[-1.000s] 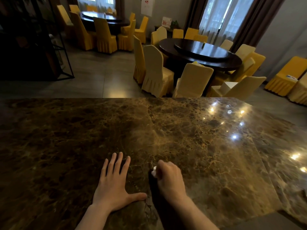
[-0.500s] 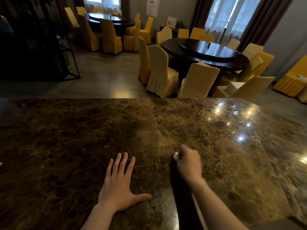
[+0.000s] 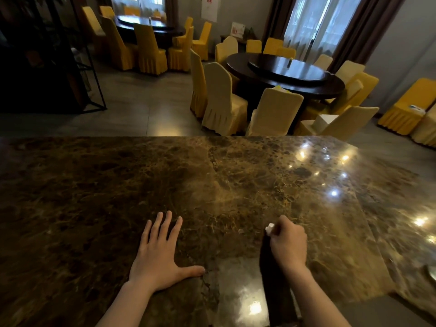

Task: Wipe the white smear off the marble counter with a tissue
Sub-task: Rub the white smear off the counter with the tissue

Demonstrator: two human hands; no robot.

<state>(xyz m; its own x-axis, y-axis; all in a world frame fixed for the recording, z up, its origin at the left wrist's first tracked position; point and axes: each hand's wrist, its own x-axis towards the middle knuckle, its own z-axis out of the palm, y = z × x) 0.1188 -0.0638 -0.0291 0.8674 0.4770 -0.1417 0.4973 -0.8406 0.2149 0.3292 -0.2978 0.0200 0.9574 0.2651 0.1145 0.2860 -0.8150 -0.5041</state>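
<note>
My right hand (image 3: 288, 241) is closed around a small wad of white tissue (image 3: 269, 228), of which only a corner shows past my knuckles, and it presses down on the brown marble counter (image 3: 94, 197). A faint pale haze (image 3: 219, 190) lies on the marble beyond the hand, and a tiny light speck (image 3: 240, 231) sits just left of it. Flat on the counter to the left, my left hand (image 3: 158, 253) rests palm down with fingers spread, holding nothing.
Bright lamp reflections (image 3: 333, 193) glare on the counter's right half. The counter's far edge (image 3: 165, 137) drops to a tiled floor. Beyond stand round dark tables (image 3: 285, 74) ringed by yellow-covered chairs (image 3: 221, 100), and a dark metal shelf frame (image 3: 94, 86) at left.
My right hand with the tissue has slid right across the marble, first away from me and then back a little. My left hand has stayed planted.
</note>
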